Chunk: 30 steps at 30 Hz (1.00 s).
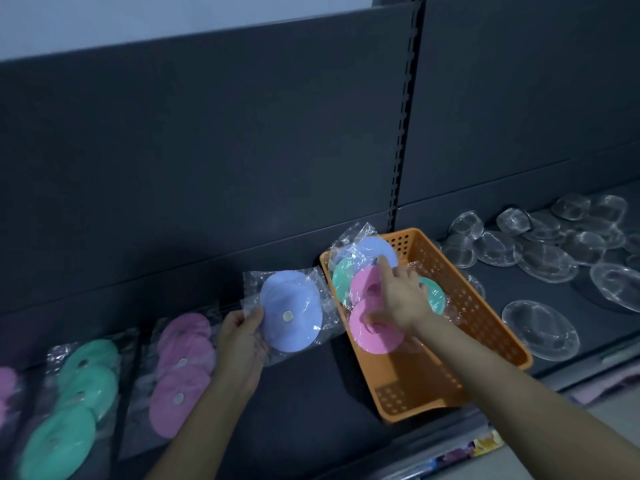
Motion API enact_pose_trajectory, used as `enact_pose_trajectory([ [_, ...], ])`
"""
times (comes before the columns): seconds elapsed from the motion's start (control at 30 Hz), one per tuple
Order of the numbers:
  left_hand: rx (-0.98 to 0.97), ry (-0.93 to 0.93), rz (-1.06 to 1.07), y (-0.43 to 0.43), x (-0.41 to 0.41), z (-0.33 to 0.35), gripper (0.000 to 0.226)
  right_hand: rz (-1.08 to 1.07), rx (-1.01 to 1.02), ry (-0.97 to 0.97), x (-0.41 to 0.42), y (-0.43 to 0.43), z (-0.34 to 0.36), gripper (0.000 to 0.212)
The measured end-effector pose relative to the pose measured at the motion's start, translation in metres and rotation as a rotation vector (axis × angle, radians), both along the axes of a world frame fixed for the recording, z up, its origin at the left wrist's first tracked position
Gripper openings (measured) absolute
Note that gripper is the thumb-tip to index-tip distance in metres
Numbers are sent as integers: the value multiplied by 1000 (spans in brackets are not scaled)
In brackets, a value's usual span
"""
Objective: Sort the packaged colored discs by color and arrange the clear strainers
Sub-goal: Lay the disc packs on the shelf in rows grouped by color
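My left hand (242,336) grips the left edge of a clear packet of lavender discs (291,311), held just above the dark shelf. My right hand (398,296) reaches into the orange basket (485,327), fingers spread on the packets there, forefinger touching a lavender disc packet (375,249). Pink discs (367,336) and green discs (343,280) lie under that hand. On the shelf to the left lie a row of pink packets (183,368) and a row of green packets (79,393). Clear strainers (540,244) lie scattered on the right.
The dark shelf (304,393) has an upright back panel with a slotted post (403,126). Another pink packet (7,379) shows at the far left edge. A large clear strainer (540,329) lies close to the basket's right wall. The shelf's front edge runs below the basket.
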<state>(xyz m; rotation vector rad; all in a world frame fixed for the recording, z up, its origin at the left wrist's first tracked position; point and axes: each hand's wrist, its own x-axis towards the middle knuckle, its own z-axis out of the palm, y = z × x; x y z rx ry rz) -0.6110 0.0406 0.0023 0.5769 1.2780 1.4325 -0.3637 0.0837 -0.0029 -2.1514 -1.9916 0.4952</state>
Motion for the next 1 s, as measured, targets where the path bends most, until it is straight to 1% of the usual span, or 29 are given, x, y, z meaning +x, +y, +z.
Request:
enact_pose_trajectory([
  [0.1,-2,-25,22,-1,-2,-4,27,33,119,-6,-1,0,-7,101],
  [0.2,-8,-26,19,-2,-9,-8,28,34,181,91,2,-4,-10,91],
  [0.27,-13,-13,16,-3,-15,-11,28,-42,177,191,3,-6,-11,92],
  [0.3,-13,-10,15,-3,-19,-12,27,-95,140,259,4,-6,-11,90],
  [0.33,-13,-12,12,-3,-22,-13,26,-140,87,310,5,-6,-12,79],
  [0.4,-12,-19,4,-2,-27,-15,24,-197,-40,384,5,-6,-14,45],
  [0.43,-11,-25,-2,-2,-29,-15,23,-220,-86,398,6,-7,-14,34],
  [0.47,-13,-27,-11,-2,-32,-16,23,-242,-108,390,5,-10,-13,32],
  [0.53,-33,-5,-28,-2,-37,-17,19,-284,-111,381,2,-17,-9,43],
  [0.57,-43,10,-31,-2,-39,-17,16,-298,-81,388,1,-21,-6,49],
  [0.6,-52,20,-30,-2,-42,-17,14,-313,-22,400,-2,-25,-2,55],
  [0.67,-73,32,-26,-1,-47,-16,16,-355,164,444,-7,-30,10,64],
  [0.77,-62,39,-14,0,-53,-14,13,-418,401,606,-20,-34,38,65],
  [0.8,-61,41,-14,0,-53,-12,12,-431,449,670,-27,-37,47,65],
  [0.83,-59,35,-13,0,-53,-10,18,-434,477,725,-37,-39,54,63],
  [0.87,-55,12,-10,1,-54,-10,25,-425,484,773,-47,-43,59,59],
  [0.9,-54,-18,-7,2,-54,-9,28,-404,467,817,-58,-46,61,53],
  [0.93,-51,-39,0,3,-54,-9,22,-373,431,845,-69,-49,61,49],
  [0.97,-57,-45,-2,4,-55,-9,9,-342,386,843,-79,-52,58,45],
  [1.0,-74,-31,-2,6,-55,-9,5,-321,341,813,-88,-54,53,44],
])
